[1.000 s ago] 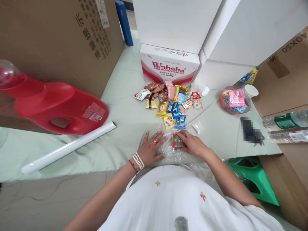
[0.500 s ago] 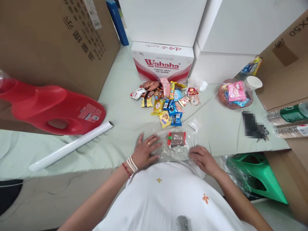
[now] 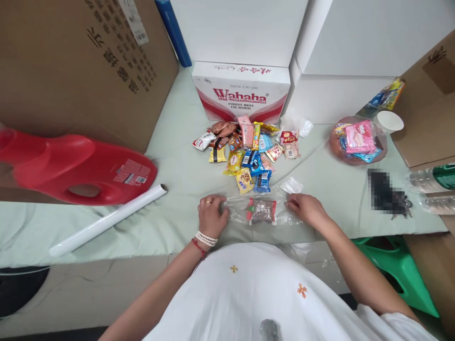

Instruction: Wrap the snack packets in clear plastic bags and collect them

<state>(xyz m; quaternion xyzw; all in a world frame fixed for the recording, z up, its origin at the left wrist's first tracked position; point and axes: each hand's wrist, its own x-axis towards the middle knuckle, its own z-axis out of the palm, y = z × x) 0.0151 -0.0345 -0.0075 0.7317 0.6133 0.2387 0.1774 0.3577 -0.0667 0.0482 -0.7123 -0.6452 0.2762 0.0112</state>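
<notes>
A brown snack packet (image 3: 263, 211) with red ends lies near the table's front edge, with clear plastic film (image 3: 238, 208) drawn over it. My left hand (image 3: 213, 220), wearing a ring and a beaded bracelet, is closed on the film's left end. On the opposite side, my right hand (image 3: 307, 209) pinches the right end between thumb and fingers. Whether the film is a loose sheet or a bag, I cannot tell. Just beyond it is a heap of small wrapped snacks (image 3: 245, 158) in several colours. A small crumpled clear wrapper (image 3: 292, 184) rests close to my right hand.
Behind the snacks stands a Wahaha water carton (image 3: 241, 97). A red plastic jug (image 3: 88, 166) and a white tube (image 3: 106, 221) lie at left. On the right are a bowl of snacks (image 3: 336, 151), a paper cup (image 3: 389, 122), keys (image 3: 401, 208) and bottles (image 3: 423, 181).
My hands were lying on the film with fingers spread. Now they have closed on its two ends, and the film is gathered into a narrower strip over the packet.
</notes>
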